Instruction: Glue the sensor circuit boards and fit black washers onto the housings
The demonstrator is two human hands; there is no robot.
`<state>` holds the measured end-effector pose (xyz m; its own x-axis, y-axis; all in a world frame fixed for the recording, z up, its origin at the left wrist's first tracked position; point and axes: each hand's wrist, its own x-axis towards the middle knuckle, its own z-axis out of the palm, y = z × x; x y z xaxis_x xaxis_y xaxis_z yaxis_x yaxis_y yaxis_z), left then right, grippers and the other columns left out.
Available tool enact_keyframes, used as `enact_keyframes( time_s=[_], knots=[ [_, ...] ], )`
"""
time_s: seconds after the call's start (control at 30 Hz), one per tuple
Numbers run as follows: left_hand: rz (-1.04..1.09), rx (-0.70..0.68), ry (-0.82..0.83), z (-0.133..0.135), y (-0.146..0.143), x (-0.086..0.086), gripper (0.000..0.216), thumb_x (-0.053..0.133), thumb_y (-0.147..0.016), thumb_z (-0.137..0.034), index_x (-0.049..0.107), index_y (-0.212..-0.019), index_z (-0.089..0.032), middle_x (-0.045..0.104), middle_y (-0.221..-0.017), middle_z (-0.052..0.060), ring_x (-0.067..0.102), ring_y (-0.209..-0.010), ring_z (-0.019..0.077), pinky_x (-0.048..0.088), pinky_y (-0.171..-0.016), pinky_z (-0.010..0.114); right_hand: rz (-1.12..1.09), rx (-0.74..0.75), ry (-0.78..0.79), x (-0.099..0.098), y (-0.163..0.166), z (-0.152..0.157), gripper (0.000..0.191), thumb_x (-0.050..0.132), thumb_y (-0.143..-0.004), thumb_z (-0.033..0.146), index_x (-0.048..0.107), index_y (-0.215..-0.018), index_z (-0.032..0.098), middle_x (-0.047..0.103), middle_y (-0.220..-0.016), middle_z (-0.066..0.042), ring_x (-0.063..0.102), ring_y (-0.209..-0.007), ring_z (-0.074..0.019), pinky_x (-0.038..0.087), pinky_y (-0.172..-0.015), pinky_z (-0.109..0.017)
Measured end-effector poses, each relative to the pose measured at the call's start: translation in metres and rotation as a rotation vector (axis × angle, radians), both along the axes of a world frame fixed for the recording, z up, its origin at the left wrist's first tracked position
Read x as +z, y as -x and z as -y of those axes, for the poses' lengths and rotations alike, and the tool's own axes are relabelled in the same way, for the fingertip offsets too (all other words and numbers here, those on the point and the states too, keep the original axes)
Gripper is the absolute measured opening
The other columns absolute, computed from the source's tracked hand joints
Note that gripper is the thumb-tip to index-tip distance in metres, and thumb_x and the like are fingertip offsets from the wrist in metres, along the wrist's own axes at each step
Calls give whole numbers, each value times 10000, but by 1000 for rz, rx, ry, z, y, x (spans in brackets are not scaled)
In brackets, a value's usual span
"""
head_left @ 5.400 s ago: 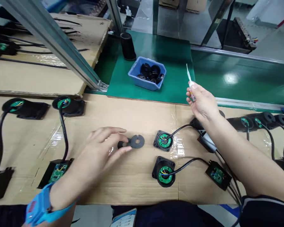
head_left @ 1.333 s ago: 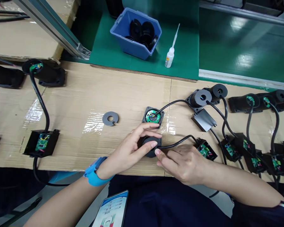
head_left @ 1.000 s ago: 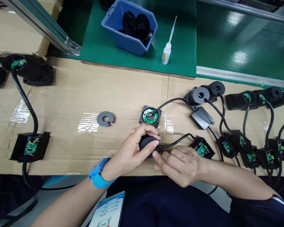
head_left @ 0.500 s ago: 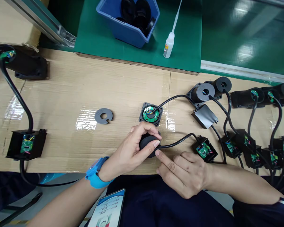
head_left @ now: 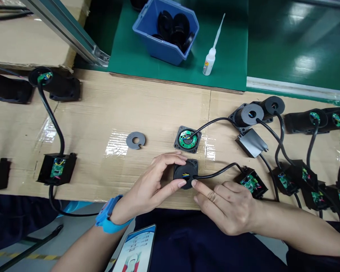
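A black round housing [head_left: 186, 174] with a grey ring cover and coloured wires in its centre hole lies on the cardboard near the front edge. My left hand [head_left: 153, 185], wearing a blue wristband, pinches the housing from the left with thumb and fingers. My right hand [head_left: 226, 206] touches its right rim with the index fingertip, beside the black cable [head_left: 218, 172] that runs to a small open box with a green board [head_left: 251, 183]. Behind it sits a second housing [head_left: 187, 139] with its green board exposed. A loose grey slotted ring [head_left: 136, 139] lies to the left.
A blue bin [head_left: 166, 32] of black parts and a glue bottle [head_left: 210, 62] stand on the green mat behind. Several cabled units lie along the right [head_left: 300, 173] and left [head_left: 56, 168]. An aluminium post [head_left: 70, 32] slants at back left. A phone [head_left: 136, 253] lies on my lap.
The grey ring now sits on the near housing with wires showing through its centre. My left fingers have shifted to the rim, and the right index finger has moved up to the housing's edge.
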<state>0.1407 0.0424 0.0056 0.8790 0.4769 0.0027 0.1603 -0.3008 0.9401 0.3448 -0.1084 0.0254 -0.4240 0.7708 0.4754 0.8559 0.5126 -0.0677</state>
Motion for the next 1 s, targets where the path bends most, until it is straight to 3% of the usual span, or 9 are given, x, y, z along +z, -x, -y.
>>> enact_keyframes(
  time_s=[0.17,0.27,0.37,0.47,0.57,0.67,0.8,0.9,1.0],
  knots=[
    [11,-69,-281,5,-2,2,252,604,-998,-198,664,-1232,-268,582,-1426,87,535,-1366,264,465,-1137,471,23,-8,28,2,1,6,131,764,-865,246,707,-796,151,768,-1208,-145,523,-586,-140,383,-567,-334],
    [-2,77,-448,-6,10,5,313,640,-986,-250,641,-1298,-276,594,-1333,96,597,-1255,241,551,-1046,416,35,-6,41,3,2,6,121,750,-866,223,700,-781,152,771,-1197,-147,511,-582,-149,374,-569,-344],
    [-170,293,-703,-40,32,11,441,662,-974,-283,567,-1404,-294,597,-1320,107,607,-1246,276,553,-1056,479,29,-3,53,5,2,5,94,721,-874,202,705,-797,150,775,-1185,-149,521,-588,-152,375,-574,-341],
    [-331,105,-803,-86,51,15,530,586,-1011,-384,461,-1522,-324,497,-1547,111,537,-1383,340,495,-1121,584,18,4,58,8,2,4,95,693,-886,194,702,-804,147,775,-1183,-159,529,-589,-149,376,-571,-333],
    [-339,-121,-737,-117,56,12,484,484,-1044,-458,491,-1512,-335,629,-1428,80,635,-1264,309,574,-1019,533,10,5,64,9,2,2,112,660,-896,187,704,-804,141,780,-1160,-169,536,-582,-151,379,-560,-330],
    [-293,-94,-635,-121,40,7,444,543,-1005,-511,618,-1396,-312,697,-1220,89,687,-1087,295,596,-940,478,3,9,73,11,1,1,125,644,-889,174,694,-778,146,782,-1151,-171,540,-580,-153,376,-550,-324],
    [42,141,-297,-98,-17,-1,479,551,-1014,-493,516,-1418,-239,630,-1264,123,658,-1133,268,531,-1044,449,2,20,74,10,1,-1,98,652,-867,172,681,-774,157,794,-1114,-161,533,-573,-148,365,-542,-315],
    [350,22,-10,-81,-69,-9,476,446,-1046,-559,436,-1385,-226,655,-1247,144,661,-1180,265,531,-1027,448,7,16,42,8,2,-2,101,713,-838,213,681,-757,163,800,-1084,-158,533,-589,-146,359,-546,-313],
    [408,-113,249,-72,-98,-13,518,440,-1023,-628,382,-1359,-238,677,-1159,121,732,-900,203,595,-806,369,-27,14,15,9,3,-5,117,722,-828,223,679,-731,173,812,-1020,-127,553,-632,-143,401,-603,-311]
  ],
)
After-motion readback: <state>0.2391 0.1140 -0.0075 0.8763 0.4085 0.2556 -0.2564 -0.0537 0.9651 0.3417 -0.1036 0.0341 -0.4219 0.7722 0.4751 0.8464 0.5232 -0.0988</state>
